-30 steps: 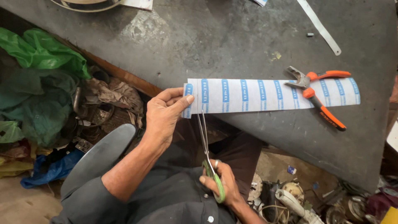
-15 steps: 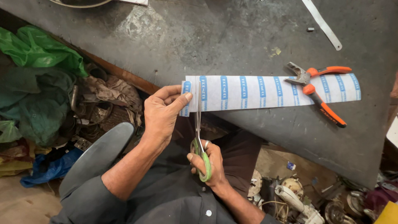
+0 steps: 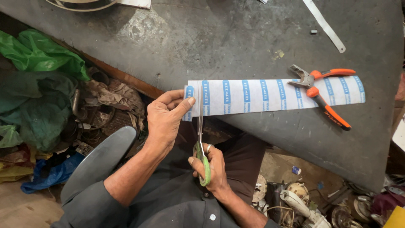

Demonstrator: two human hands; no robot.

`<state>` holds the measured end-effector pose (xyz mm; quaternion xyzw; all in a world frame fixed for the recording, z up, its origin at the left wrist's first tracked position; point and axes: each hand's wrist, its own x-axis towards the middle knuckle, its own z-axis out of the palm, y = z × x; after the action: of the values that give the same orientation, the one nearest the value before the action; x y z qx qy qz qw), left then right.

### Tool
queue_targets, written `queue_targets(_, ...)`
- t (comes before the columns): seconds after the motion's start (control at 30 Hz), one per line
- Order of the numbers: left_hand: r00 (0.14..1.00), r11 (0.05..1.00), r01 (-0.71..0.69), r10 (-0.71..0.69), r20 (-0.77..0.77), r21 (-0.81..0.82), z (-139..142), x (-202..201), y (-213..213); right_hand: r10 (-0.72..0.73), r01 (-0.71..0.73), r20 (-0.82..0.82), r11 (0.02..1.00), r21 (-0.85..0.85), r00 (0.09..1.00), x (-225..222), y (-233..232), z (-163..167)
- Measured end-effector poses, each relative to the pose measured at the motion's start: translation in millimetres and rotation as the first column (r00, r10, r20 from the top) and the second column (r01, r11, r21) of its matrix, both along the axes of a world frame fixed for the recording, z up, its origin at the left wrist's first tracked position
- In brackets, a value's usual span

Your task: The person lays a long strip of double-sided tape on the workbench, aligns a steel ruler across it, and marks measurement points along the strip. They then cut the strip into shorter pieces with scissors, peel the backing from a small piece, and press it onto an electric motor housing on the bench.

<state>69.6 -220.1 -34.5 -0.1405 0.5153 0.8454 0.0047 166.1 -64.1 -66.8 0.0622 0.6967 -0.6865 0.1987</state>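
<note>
My left hand (image 3: 165, 116) pinches the near end of a long white paper strip with blue bands (image 3: 261, 95), thin and floppy, lying on the grey surface (image 3: 236, 38). My right hand (image 3: 213, 169) grips green-handled scissors (image 3: 201, 147), blades at that end.

Label strip (image 3: 270, 96): long white band, crossed by blue printed bars, laid along the grey table's edge.

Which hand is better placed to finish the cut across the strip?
Right hand: it holds the scissors, blades already at the strip. Left hand is busy pinching the strip's end.
</note>
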Motion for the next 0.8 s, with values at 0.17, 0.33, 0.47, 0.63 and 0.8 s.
queue_targets(0.17, 1.000, 1.000, -0.002, 0.001, 0.005, 0.010, 0.1, 0.0, 0.0, -0.013, 0.014, -0.019, 1.000, 0.017, 1.000, 1.3, -0.9, -4.1)
queue_targets(0.33, 1.000, 1.000, -0.003, 0.004, 0.019, -0.006, -0.4, -0.3, -0.3, -0.068, 0.068, -0.004, 0.997, 0.043, 0.998, 5.2, -1.7, -11.8)
queue_targets(0.47, 1.000, 1.000, -0.004, 0.004, 0.027, -0.005, -2.6, -0.1, -0.5, -0.080, 0.090, -0.080, 0.988, 0.129, 0.994, 8.5, -2.8, -12.2)
queue_targets(0.63, 1.000, 1.000, -0.012, 0.012, 0.015, 0.029, -5.6, -2.1, -0.1, -0.044, 0.044, 0.006, 0.997, 0.069, 0.999, -3.3, -2.7, -6.5)
queue_targets(0.8, 1.000, 0.999, -0.025, 0.025, 0.018, 0.028, -4.0, -4.0, -0.2, -0.086, 0.086, -0.015, 0.996, 0.024, 0.996, -25.9, -3.1, -10.7)
